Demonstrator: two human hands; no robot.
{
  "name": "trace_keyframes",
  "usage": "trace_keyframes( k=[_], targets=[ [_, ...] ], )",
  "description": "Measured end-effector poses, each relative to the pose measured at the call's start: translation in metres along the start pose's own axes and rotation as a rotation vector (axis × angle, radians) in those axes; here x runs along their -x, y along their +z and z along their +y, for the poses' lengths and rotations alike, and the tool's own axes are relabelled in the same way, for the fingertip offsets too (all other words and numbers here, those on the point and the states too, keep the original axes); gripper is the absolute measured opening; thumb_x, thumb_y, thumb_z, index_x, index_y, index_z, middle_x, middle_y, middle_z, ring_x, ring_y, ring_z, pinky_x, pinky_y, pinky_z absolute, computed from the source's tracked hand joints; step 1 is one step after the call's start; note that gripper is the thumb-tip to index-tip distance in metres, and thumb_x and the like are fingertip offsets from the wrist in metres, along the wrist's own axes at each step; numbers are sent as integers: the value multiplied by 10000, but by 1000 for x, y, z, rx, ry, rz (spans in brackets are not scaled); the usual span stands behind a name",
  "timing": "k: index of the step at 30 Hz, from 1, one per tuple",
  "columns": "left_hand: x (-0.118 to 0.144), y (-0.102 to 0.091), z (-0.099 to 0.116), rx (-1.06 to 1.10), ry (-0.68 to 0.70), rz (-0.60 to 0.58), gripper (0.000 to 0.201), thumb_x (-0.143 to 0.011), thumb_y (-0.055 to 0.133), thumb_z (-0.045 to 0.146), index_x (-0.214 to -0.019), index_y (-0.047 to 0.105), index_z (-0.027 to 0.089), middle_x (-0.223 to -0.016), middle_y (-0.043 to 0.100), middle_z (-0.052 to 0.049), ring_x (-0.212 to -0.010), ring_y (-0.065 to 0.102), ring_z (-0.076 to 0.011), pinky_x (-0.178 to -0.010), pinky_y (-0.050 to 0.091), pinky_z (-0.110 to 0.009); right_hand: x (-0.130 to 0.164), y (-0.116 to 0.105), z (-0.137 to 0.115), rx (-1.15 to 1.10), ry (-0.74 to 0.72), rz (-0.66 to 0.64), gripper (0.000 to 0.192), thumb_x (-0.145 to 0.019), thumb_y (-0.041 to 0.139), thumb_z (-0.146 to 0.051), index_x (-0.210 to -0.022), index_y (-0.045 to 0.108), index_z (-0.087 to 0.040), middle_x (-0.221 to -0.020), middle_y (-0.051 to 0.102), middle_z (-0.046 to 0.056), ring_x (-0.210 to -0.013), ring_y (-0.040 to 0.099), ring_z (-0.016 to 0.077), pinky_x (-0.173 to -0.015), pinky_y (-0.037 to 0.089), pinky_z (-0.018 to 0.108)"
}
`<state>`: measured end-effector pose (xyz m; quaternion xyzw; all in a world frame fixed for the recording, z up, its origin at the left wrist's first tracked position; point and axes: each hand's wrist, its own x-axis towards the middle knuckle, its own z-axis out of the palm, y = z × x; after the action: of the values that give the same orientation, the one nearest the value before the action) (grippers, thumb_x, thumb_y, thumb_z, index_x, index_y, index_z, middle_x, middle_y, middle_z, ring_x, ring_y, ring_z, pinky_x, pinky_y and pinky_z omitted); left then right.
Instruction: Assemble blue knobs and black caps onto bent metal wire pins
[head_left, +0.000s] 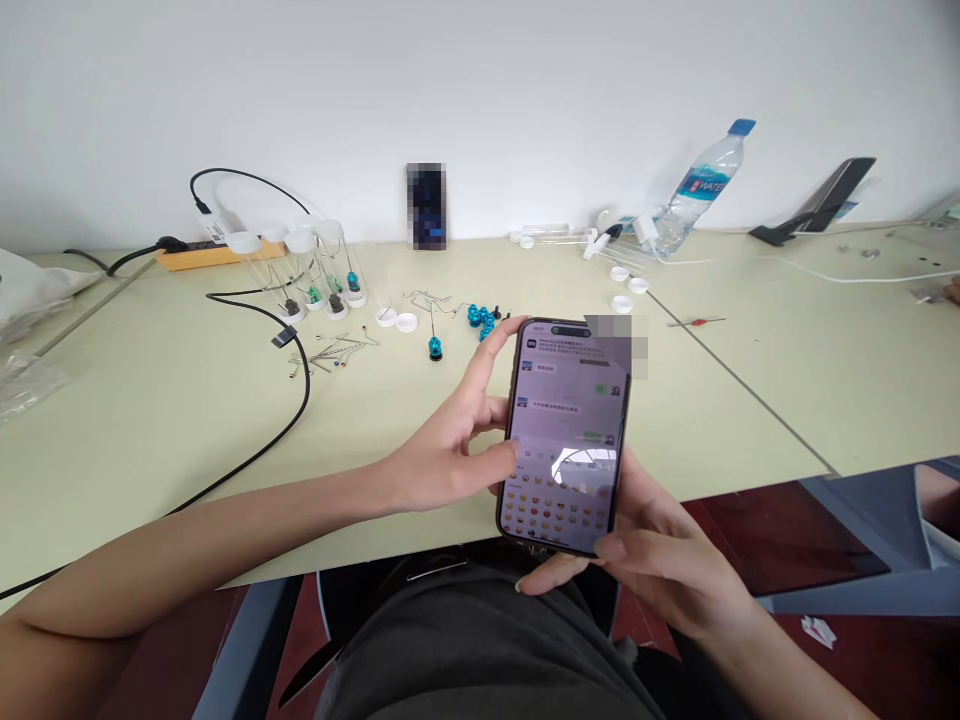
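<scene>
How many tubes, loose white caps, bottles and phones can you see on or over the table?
Capped tubes standing: 4
Loose white caps: 5
Water bottle: 1
Phone, held by both hands: 1
Total: 11

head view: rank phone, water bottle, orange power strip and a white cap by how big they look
1. phone, held in the left hand and right hand; nearness to the camera enlarges it
2. water bottle and orange power strip look alike, so unranked
3. white cap, smallest
</scene>
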<state>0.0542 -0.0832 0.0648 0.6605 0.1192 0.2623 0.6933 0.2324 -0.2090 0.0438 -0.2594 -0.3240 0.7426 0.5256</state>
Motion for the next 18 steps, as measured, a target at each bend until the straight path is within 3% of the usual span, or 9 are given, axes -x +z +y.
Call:
trace_keyframes(
  k=[10, 18],
  targets=[
    [1, 2, -2, -57, 6, 26, 913, -899, 575, 216, -1508, -92, 353, -978, 698, -29, -905, 660, -191, -935, 449, -421, 1, -2, 1, -38, -3, -16, 827, -854, 519, -6, -1489, 194, -423, -1452, 445, 56, -1275, 505, 332, -877, 537, 636],
    [2, 4, 1, -63, 4, 15, 893, -899, 574, 247, -1517, -61, 363, -1278, 609, -87, -1149, 591, -252, -985, 429, -445, 0, 0, 3, 18, -11, 81, 867, -838, 517, -44, -1509, 114, -417, -1452, 445, 76, -1233, 535, 331, -782, 599, 578]
  ],
)
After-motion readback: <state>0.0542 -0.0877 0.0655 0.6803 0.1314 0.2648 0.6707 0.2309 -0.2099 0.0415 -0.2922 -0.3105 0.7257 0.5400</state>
